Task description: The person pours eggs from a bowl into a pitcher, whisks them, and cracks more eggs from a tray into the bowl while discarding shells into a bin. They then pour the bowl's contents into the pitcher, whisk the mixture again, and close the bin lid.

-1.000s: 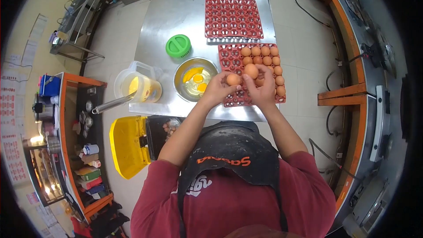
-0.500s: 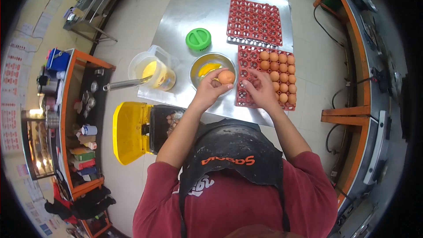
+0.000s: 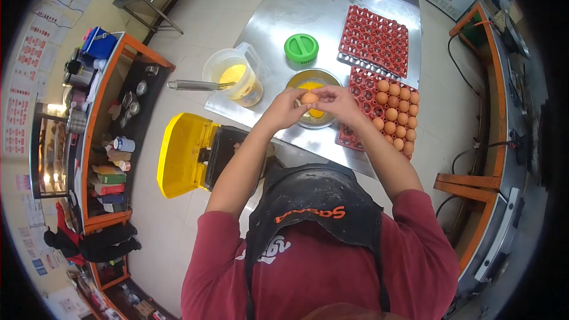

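Observation:
My left hand (image 3: 286,108) and my right hand (image 3: 338,104) meet over the steel bowl (image 3: 313,79), both gripping one brown egg (image 3: 308,98) between the fingertips. The bowl holds cracked yolks and stands on the steel table (image 3: 308,12). To the right of the bowl lies a red egg tray (image 3: 355,92) with several brown eggs (image 3: 396,109) in its right half.
An empty red tray (image 3: 375,40) lies behind the filled one. A green lid (image 3: 301,48) and a plastic jug (image 3: 236,80) of yellow liquid with a metal handle sticking out stand left of the bowl. A yellow-lidded bin (image 3: 188,154) sits open below the table's edge. Shelves stand at left.
My left hand carried the egg over the bowl. My right hand left the egg tray and joined it on the egg. The view has tilted to the left.

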Demonstrator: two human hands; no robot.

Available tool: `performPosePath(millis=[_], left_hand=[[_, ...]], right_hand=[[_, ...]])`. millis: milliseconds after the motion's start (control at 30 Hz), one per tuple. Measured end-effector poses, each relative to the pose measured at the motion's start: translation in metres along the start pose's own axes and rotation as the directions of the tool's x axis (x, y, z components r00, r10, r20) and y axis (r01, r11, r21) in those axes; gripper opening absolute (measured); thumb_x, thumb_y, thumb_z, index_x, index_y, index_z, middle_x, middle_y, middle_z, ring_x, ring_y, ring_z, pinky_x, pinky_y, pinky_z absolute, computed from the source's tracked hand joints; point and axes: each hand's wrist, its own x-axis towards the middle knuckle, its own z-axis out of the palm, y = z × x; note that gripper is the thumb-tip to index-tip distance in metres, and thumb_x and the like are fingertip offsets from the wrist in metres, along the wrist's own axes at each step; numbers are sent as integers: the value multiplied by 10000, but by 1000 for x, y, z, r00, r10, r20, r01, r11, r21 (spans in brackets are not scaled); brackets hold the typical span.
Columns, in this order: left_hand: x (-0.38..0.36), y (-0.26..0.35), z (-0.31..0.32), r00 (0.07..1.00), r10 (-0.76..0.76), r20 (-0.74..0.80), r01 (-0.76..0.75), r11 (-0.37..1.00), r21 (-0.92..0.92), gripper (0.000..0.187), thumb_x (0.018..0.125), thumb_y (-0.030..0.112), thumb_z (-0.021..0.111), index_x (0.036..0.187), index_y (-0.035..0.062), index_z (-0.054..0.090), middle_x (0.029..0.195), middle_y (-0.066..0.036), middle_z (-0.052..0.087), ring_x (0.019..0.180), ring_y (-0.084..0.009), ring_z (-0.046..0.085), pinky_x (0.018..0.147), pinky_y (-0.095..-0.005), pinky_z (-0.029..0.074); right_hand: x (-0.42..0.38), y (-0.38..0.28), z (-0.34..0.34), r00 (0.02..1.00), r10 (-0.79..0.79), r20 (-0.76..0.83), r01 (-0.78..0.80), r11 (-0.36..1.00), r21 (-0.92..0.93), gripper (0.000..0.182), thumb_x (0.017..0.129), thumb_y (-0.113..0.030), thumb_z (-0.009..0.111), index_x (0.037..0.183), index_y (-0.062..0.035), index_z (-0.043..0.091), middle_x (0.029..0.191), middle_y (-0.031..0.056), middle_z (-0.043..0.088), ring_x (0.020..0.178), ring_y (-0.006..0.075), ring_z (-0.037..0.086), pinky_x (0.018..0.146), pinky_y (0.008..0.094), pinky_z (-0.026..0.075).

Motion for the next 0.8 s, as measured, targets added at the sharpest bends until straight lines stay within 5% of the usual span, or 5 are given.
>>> performPosePath(millis=[67, 467, 633, 800], left_hand=[[6, -19, 14, 991, 116, -73, -117, 993, -18, 460, 843, 251, 751, 1187, -44, 669, 990, -209, 646, 866, -312, 644, 794, -387, 521], [33, -32, 39, 987, 149, -67, -155, 983, -98, 370, 792, 171, 699, 1094, -43, 685, 967, -227, 637, 947, -385, 626, 855, -423, 513], [38, -24, 36, 958, 271, -98, -265, 962, 70, 401, 785, 129, 686, 1148, -35, 650, 1011, -228, 600, 957, -393, 610, 853, -432, 510], [45, -17, 22, 931, 355, -88, -333, 922, 199, 388, 782, 79, 664, 1161, 3, 633, 1002, -217, 568, 942, -408, 590, 865, -456, 503]], right_hand=[[7, 12, -3, 1000, -11, 17, 12, 999, -53, 391, 835, -119, 786, 1189, 15, 690, 1064, 84, 729, 935, 137, 681, 849, 270, 547], [17, 53, 3, 964, -131, -230, 89, 979, -186, 385, 781, -203, 753, 1134, -52, 725, 1013, 85, 743, 852, 164, 683, 779, 300, 555], [5, 36, 2, 950, -133, -283, 82, 979, -186, 396, 773, -188, 754, 1146, -62, 722, 1016, 89, 738, 836, 151, 677, 759, 290, 548], [3, 18, -11, 919, -334, -209, 237, 892, -385, 383, 785, -156, 725, 1160, -77, 719, 1084, 102, 709, 891, 202, 669, 779, 328, 541]])
